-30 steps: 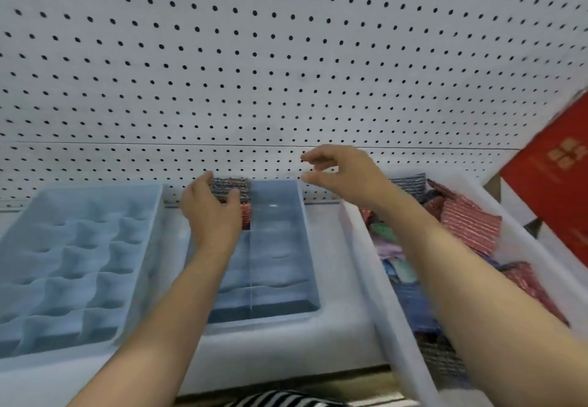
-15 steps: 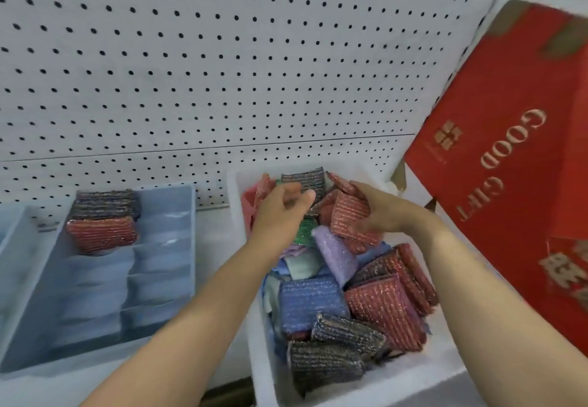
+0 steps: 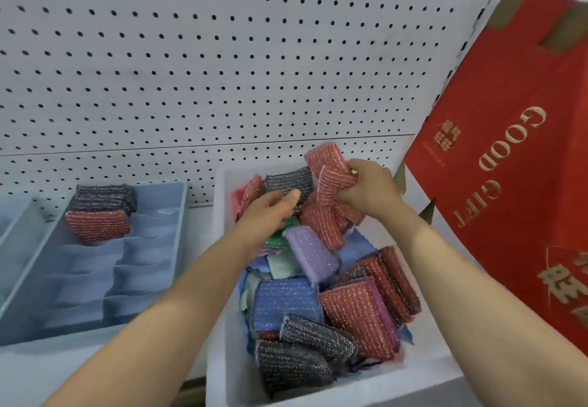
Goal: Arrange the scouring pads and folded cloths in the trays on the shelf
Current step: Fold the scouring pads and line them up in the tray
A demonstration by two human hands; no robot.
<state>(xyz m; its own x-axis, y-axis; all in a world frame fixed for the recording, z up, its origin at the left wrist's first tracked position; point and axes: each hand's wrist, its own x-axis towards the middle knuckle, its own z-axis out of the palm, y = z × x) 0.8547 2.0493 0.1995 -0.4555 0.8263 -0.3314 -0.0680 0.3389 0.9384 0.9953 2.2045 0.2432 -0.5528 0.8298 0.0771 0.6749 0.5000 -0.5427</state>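
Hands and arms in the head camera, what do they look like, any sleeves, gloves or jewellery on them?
Both are bare. The left hand and right hand wear no gloves, and no rings, watch or bracelets show. The forearms are uncovered as far as the frame's lower edge, with no sleeve cuff in view.

Landmark: the white bin (image 3: 219,279) on the shelf (image 3: 63,371).
In the bin: a heap of scouring pads (image 3: 356,314) over folded cloths (image 3: 280,266).
Left of the bin: a divided tray (image 3: 152,279), two pads (image 3: 101,212) at its far end.
Right of the bin: a gift box (image 3: 509,183).
Behind the bin: a pegboard (image 3: 222,56).
Over the bin's far end: both hands, left hand (image 3: 270,212) beside right hand (image 3: 369,190).
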